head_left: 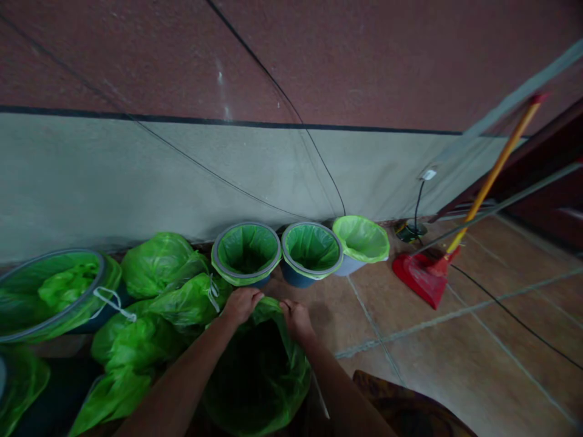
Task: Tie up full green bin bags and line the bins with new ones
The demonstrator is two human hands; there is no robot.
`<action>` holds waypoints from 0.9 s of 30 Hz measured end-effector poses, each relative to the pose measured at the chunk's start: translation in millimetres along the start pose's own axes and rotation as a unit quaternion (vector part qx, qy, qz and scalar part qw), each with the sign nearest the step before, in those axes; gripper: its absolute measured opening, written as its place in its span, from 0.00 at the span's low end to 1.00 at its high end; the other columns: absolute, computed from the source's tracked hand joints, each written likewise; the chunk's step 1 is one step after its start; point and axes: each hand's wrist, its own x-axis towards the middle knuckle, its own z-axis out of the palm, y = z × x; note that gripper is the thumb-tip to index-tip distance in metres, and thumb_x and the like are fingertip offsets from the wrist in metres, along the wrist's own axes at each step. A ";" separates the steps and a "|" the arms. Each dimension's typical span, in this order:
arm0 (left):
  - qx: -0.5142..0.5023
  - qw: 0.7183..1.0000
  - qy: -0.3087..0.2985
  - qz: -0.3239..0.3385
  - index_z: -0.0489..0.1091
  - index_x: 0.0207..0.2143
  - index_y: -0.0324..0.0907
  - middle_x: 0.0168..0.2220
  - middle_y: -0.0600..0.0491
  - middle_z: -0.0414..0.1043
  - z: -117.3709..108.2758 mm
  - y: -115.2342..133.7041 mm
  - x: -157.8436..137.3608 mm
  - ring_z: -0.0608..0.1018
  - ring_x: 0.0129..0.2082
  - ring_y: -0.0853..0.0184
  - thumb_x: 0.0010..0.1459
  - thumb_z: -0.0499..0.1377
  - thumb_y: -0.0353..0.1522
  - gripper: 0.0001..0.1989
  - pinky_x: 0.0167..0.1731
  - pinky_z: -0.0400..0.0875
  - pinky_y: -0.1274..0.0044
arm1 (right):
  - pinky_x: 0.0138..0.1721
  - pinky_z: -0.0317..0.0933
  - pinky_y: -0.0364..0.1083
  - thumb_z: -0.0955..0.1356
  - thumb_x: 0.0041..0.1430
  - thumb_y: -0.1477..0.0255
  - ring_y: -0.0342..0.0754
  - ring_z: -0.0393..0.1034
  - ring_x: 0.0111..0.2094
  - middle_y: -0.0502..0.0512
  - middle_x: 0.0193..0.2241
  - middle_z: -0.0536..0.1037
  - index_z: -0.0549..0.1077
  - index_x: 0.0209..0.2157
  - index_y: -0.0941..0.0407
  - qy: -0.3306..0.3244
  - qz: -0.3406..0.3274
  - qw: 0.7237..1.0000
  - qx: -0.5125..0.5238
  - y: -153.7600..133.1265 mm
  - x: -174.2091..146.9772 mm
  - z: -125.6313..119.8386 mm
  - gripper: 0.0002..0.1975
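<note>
My left hand (243, 304) and my right hand (297, 320) are both closed on the far edge of a green plastic bag (291, 382), a short way apart. The bag hangs wide at the mouth below them, and its inside is dark. Whether a bin stands under it I cannot make out. Just beyond my hands are two dark bins (298, 276) lined with green bags folded over their rims. To the left of my left hand lie several filled green bags (157, 264), some tied with white string.
Far left stands a large lined bin (102, 273) with a crumpled green bag inside. A pale lined bin (350, 265) is by the wall (136, 170). At right, a red dustpan (421, 279) with a yellow handle rests on the tiled floor (378, 315). Black cables (514, 315) trail nearby.
</note>
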 end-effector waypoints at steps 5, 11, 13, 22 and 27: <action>0.032 0.999 -0.030 0.004 0.73 0.39 0.43 0.40 0.48 0.79 11.1 -15.2 -9.2 0.79 0.44 0.63 0.65 0.49 0.37 0.14 0.46 0.68 0.74 | 0.41 0.63 0.44 0.60 0.65 0.73 0.51 0.76 0.41 0.64 0.38 0.82 0.77 0.42 0.59 -0.056 0.039 0.992 -0.110 2.5 -2.6 6.6 0.15; 0.053 0.997 -0.013 -0.053 0.69 0.48 0.44 0.48 0.46 0.77 14.4 -18.7 -16.6 0.78 0.48 0.60 0.60 0.54 0.31 0.13 0.49 0.68 0.69 | 0.40 0.64 0.44 0.59 0.65 0.75 0.51 0.77 0.40 0.64 0.36 0.82 0.77 0.39 0.61 -0.042 0.024 0.995 -0.087 7.3 -5.9 6.8 0.16; 0.046 0.997 0.008 -0.069 0.63 0.56 0.43 0.54 0.44 0.73 14.0 -22.0 -21.2 0.76 0.52 0.59 0.57 0.58 0.30 0.23 0.54 0.65 0.68 | 0.38 0.64 0.45 0.57 0.65 0.74 0.52 0.77 0.38 0.65 0.34 0.81 0.77 0.39 0.61 0.002 0.037 0.997 -0.063 13.3 -16.6 14.2 0.18; -0.032 0.992 0.086 -0.091 0.57 0.60 0.37 0.58 0.41 0.69 -1.9 -50.7 -41.6 0.73 0.56 0.59 0.57 0.58 0.34 0.29 0.57 0.63 0.69 | 0.46 0.66 0.54 0.55 0.66 0.57 0.61 0.72 0.49 0.74 0.48 0.76 0.66 0.56 0.67 0.207 0.121 0.971 0.007 24.2 -77.6 44.8 0.31; -0.022 0.993 0.089 -0.074 0.63 0.56 0.36 0.54 0.41 0.73 -4.8 -37.2 -27.9 0.75 0.53 0.60 0.62 0.53 0.33 0.20 0.55 0.65 0.70 | 0.56 0.59 0.51 0.55 0.67 0.63 0.56 0.67 0.54 0.67 0.51 0.75 0.71 0.52 0.63 0.192 0.013 0.981 0.006 -16.5 -26.5 12.1 0.24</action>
